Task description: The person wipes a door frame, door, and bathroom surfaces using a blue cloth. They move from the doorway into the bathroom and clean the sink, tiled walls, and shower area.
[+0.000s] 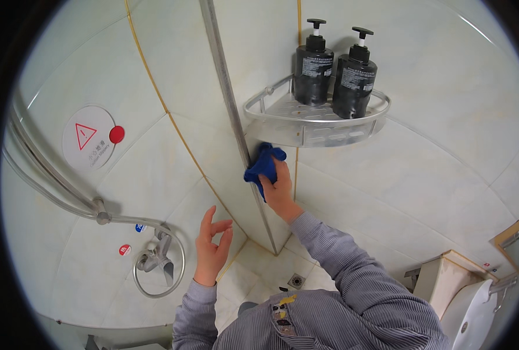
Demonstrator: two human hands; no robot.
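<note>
A dark blue cleaning cloth is bunched in my right hand, whose fingers close round it. The cloth presses against a grey metal strip that runs down the tiled wall, just below the corner shelf. To the left, my left hand is raised in the air with its fingers apart and nothing in it. Striped grey sleeves cover both of my forearms.
Two black pump bottles stand on the metal corner shelf. A shower mixer tap with a looped hose is at the left, below a round warning sign. A floor drain and a white washbasin lie lower right.
</note>
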